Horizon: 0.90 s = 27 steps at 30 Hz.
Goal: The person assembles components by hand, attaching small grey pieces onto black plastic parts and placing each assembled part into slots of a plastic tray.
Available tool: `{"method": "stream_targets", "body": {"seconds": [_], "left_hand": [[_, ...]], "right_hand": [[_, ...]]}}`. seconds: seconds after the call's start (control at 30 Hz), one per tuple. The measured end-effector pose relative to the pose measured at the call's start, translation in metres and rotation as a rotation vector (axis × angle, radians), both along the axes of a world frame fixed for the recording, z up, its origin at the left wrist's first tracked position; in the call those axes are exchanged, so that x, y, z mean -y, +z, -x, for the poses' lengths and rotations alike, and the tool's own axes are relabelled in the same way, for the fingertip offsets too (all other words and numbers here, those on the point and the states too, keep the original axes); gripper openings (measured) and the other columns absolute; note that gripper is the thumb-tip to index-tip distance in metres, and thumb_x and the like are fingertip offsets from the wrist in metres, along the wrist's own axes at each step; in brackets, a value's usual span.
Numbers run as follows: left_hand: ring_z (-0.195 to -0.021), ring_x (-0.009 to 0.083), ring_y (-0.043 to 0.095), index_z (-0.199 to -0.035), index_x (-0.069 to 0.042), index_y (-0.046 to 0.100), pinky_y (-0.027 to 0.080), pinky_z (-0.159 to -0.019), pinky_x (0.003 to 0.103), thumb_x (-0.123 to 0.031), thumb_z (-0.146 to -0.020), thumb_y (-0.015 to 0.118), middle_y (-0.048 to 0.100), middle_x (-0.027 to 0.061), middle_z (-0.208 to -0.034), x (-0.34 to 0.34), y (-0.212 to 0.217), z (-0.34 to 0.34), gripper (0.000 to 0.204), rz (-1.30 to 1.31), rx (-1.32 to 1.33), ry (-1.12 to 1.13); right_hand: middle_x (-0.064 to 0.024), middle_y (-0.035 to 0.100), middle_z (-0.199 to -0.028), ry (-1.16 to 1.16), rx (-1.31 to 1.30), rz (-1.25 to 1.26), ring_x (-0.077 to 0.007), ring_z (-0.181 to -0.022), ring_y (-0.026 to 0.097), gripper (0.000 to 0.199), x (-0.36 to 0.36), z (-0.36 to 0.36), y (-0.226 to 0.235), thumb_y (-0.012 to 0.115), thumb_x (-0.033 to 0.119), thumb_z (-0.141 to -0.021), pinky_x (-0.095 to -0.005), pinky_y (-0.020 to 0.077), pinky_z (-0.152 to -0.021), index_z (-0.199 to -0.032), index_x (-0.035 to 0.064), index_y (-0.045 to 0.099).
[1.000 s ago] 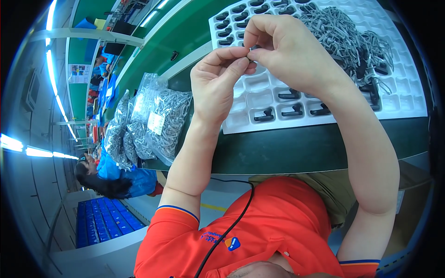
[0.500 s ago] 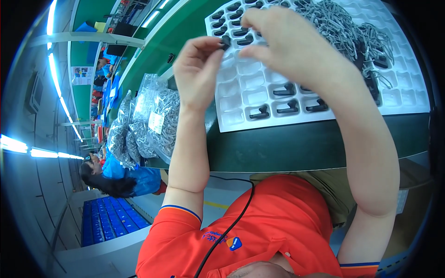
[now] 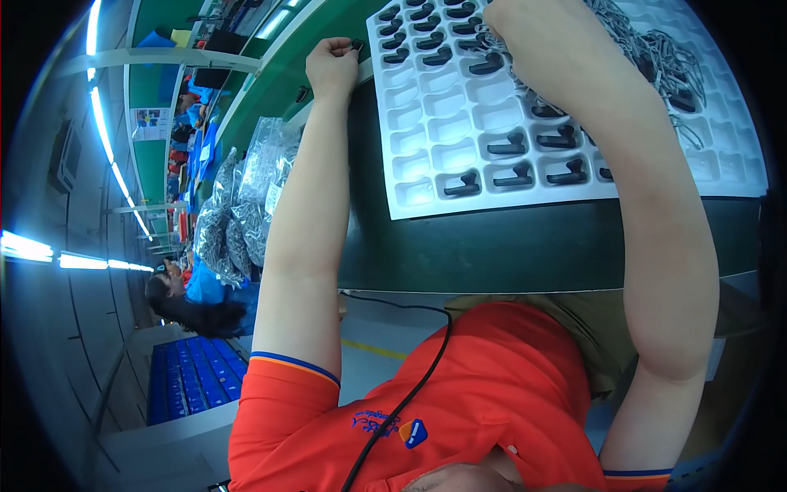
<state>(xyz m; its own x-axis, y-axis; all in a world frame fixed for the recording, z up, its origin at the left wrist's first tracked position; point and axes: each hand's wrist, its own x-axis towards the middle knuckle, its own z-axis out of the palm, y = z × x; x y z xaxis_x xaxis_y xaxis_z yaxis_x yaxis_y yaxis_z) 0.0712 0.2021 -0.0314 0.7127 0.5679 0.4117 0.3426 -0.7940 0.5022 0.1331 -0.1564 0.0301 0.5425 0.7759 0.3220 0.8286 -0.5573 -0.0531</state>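
In the head view we reach both arms up over a dark green bench (image 3: 525,246) on which a white moulded tray (image 3: 459,123) lies, its rows of shallow pockets partly filled with small black curved parts (image 3: 506,148). Our left hand (image 3: 332,66) sits just past the tray's upper left corner, curled into a loose fist with the fingers folded in; a small dark piece (image 3: 357,45) shows at its fingertips, right at the tray's edge, though it is too small for us to say what it is or how firmly it is pinched. Our right hand (image 3: 533,29) rests over the upper middle of the tray, its back turned toward us, so we cannot tell how far it is open or whether it has hold of anything; it lies against a tangled heap of grey cables (image 3: 656,49) spread over the tray's upper right pockets. Several pockets near the tray's lower edge hold black parts, and many in the left middle are bare. To the left of the bench, clear plastic bags (image 3: 246,197) of grey pieces are piled together. Further left, another person (image 3: 193,299) in blue stands beside a blue crate (image 3: 184,381). Below us, our orange shirt (image 3: 459,394) carries a thin black cord (image 3: 418,369) across its front.
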Motion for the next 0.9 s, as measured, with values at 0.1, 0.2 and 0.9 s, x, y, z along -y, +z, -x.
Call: {"method": "stream_targets", "body": {"seconds": [0.1, 0.2, 0.9], "left_hand": [[-0.085, 0.0165, 0.068, -0.103, -0.001, 0.072, 0.056, -0.081, 0.031, -0.005, -0.083, 0.075, 0.073, 0.0079, -0.093, 0.013, 0.010, 0.020, 0.021, -0.016, 0.064, -0.004], [-0.084, 0.0151, 0.068, -0.102, -0.002, 0.072, 0.055, -0.080, 0.028, -0.004, -0.083, 0.075, 0.072, 0.0062, -0.091, 0.090, 0.030, 0.024, 0.019, 0.143, 0.159, -0.219], [-0.086, 0.0255, 0.068, -0.096, -0.002, 0.072, 0.053, -0.075, 0.033, 0.003, -0.083, 0.070, 0.068, 0.0099, -0.095, 0.204, 0.072, 0.102, 0.015, 0.143, -0.403, -0.987]], "right_hand": [[-0.0139, 0.074, -0.086, 0.006, 0.001, -0.007, -0.0295, -0.090, 0.071, 0.013, -0.012, 0.001, -0.002, 0.063, 0.010, -0.083, -0.0428, 0.0524, -0.085, -0.082, 0.0069, 0.076], [-0.0151, 0.073, -0.086, -0.100, -0.059, -0.013, -0.0307, -0.088, 0.072, 0.013, 0.001, -0.005, 0.001, 0.064, 0.010, -0.081, -0.0425, 0.0528, -0.085, -0.082, 0.0064, 0.076], [-0.0278, 0.066, -0.073, -0.005, -0.319, -0.540, -0.0426, -0.077, 0.067, 0.013, 0.011, 0.012, 0.018, 0.058, 0.000, -0.080, -0.0464, 0.0543, -0.072, -0.075, -0.0043, 0.068]]}}
